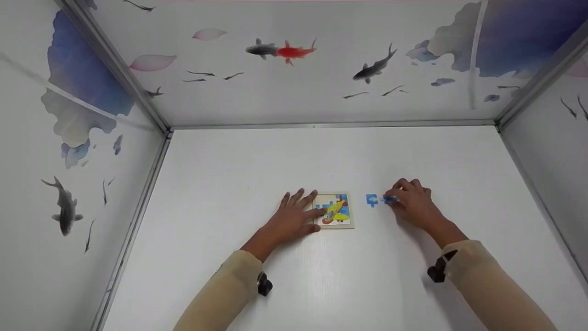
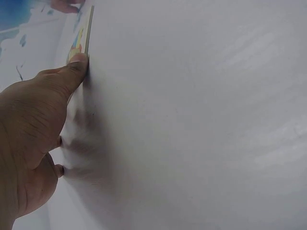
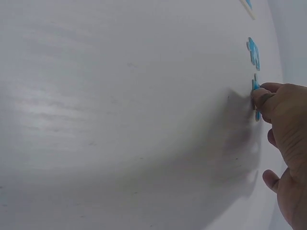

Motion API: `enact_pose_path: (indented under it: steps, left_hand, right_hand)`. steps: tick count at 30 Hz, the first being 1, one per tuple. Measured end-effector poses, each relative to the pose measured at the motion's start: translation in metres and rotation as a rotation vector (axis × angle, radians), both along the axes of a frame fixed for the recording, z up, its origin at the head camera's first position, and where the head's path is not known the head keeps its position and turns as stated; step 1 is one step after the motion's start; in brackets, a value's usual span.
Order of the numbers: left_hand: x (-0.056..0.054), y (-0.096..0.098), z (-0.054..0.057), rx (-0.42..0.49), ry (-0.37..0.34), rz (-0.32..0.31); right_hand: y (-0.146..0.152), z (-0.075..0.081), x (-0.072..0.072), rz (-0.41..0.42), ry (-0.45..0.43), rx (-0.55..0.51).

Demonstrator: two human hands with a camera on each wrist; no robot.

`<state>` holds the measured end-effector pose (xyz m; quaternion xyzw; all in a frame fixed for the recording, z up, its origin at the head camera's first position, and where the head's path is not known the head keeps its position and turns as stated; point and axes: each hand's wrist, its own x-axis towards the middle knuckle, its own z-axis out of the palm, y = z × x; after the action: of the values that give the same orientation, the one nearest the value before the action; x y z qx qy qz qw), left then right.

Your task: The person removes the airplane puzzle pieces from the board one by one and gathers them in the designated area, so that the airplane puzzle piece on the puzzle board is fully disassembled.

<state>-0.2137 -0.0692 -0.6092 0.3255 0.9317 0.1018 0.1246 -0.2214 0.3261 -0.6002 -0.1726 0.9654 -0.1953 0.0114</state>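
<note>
A square jigsaw puzzle in a pale wooden frame [image 1: 352,216] lies on the white table, showing a yellow plane on blue; its upper left part is bare tray. My left hand [image 1: 291,219] rests at its left side with fingers spread, some of them over the frame and picture. In the left wrist view the thumb [image 2: 78,64] touches the frame's edge. To the right of the frame, my right hand [image 1: 413,204] pinches a blue puzzle piece [image 3: 255,98] between thumb and fingers, which partly hide it. Another blue puzzle piece [image 1: 371,200] lies between the frame and that hand.
White panels with painted fish and blue patches enclose the table [image 1: 312,285] at the back, left and right. Metal edging [image 1: 317,125] runs along the back. A small black device [image 1: 264,284] sits at the left cuff and another black device [image 1: 437,271] at the right cuff.
</note>
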Motion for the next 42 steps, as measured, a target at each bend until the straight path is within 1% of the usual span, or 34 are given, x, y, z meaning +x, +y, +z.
enact_pose_path:
  steps: [5, 10, 14, 20, 24, 28, 33, 36, 39, 42]
  left_hand:
    - [0.001, -0.002, 0.001, 0.022, 0.005, -0.008]
    - [0.001, -0.003, 0.001, 0.030, -0.003, -0.003]
    - [0.001, -0.003, 0.000, 0.033, -0.004, -0.004]
    - [0.001, -0.003, 0.001, 0.004, 0.024, -0.001]
    - [0.002, -0.002, 0.001, 0.012, 0.018, 0.004]
    - [0.002, -0.002, -0.001, 0.018, 0.013, 0.010]
    - [0.001, -0.001, -0.001, 0.007, 0.015, 0.007]
    - [0.001, 0.000, -0.001, 0.002, 0.013, 0.003]
    - [0.001, 0.000, -0.002, -0.002, 0.015, 0.002]
    - [0.001, -0.001, -0.001, -0.005, 0.019, 0.003]
  right_hand:
    - [-0.001, 0.001, 0.000, 0.004, 0.002, 0.003]
    - [-0.003, 0.001, 0.000, 0.005, -0.001, -0.001]
    - [-0.009, 0.000, -0.002, -0.001, 0.025, -0.004]
    - [-0.034, 0.002, -0.004, 0.024, 0.040, -0.042]
    - [-0.052, 0.002, -0.006, 0.037, 0.028, -0.042]
    - [-0.070, 0.001, -0.009, 0.049, 0.016, -0.031]
    - [-0.093, 0.000, -0.014, 0.096, 0.028, 0.013]
    - [-0.103, 0.001, -0.016, 0.107, 0.007, 0.032]
    - [-0.109, 0.001, -0.018, 0.101, -0.015, 0.026]
    - [-0.113, 0.001, -0.019, 0.101, -0.015, 0.019]
